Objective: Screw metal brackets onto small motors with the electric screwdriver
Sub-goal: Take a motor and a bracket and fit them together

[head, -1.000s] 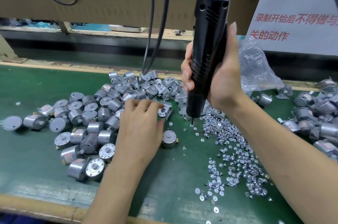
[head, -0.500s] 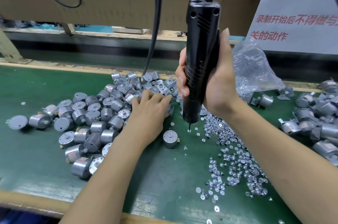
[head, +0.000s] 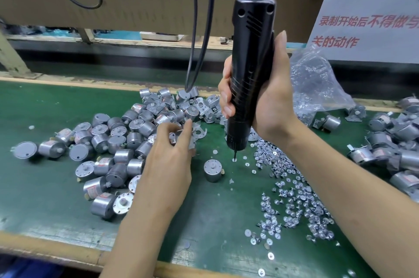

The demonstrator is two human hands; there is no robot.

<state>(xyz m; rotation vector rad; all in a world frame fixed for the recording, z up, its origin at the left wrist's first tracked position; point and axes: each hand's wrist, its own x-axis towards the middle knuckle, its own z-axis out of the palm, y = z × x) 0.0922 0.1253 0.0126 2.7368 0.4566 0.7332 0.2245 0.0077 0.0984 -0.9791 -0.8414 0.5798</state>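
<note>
One small motor (head: pixel 212 170) stands alone, shaft up, on the green mat (head: pixel 45 101), with no bracket on it. Just behind and to the left of that motor, the left hand (head: pixel 169 159) pinches a metal bracket (head: pixel 194 135) between thumb and fingertips, a little blurred, at the near edge of the bracket heap (head: pixel 205 105). Just right of the motor, the right hand (head: pixel 272 101) is wrapped firmly round the electric screwdriver (head: pixel 249 69). The tool is held upright, with its bit tip resting on a single screw (head: pixel 234 160) on the mat.

Further right of the motor lie the loose screws (head: pixel 294 189). To its left is a large pile of bare motors (head: pixel 113 141). Far to its right sits a cluster of bracketed motors (head: pixel 396 155), as they appear, and a clear plastic bag (head: pixel 317 87) lies behind them.

This unit looks to be at the gathering stage, with bracket and screw picked up but nothing seated or driven. The bare pile seems the larger, so most of the work is probably left.
</note>
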